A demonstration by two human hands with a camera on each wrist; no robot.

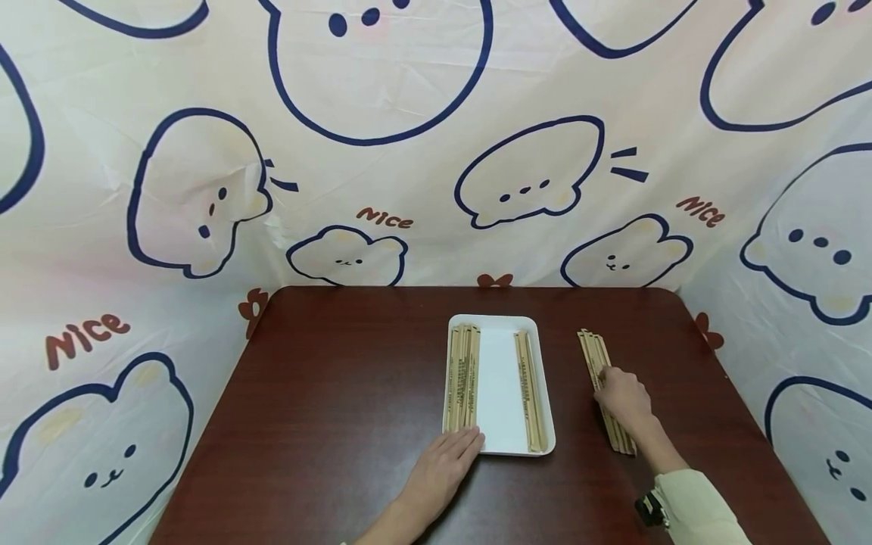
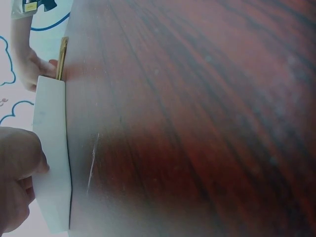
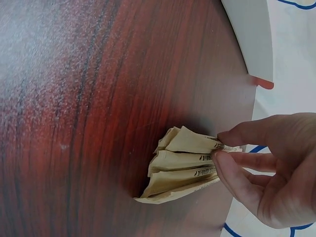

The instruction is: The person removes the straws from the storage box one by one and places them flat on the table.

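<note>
My left hand (image 1: 441, 463) rests on the near-left rim of a white tray (image 1: 497, 386), its fingers lying together and fairly straight. In the left wrist view the same hand (image 2: 19, 173) touches the tray's outer wall (image 2: 52, 133). Right of the tray, my right hand (image 1: 623, 395) pinches paper-wrapped chopsticks (image 1: 595, 352) from a small pile lying on the table. The right wrist view has thumb and fingertips on a printed paper sleeve (image 3: 195, 143), with other sleeves (image 3: 173, 180) fanned beside it. How many are gripped I cannot tell.
Inside the tray, a wider row of wrapped chopsticks (image 1: 462, 375) lies along the left side, a narrower row (image 1: 530, 390) along the right. The dark reddish-brown table (image 1: 341, 393) ends at a cartoon-printed cloth (image 1: 422, 174). A black device (image 1: 650, 509) is strapped at my right wrist.
</note>
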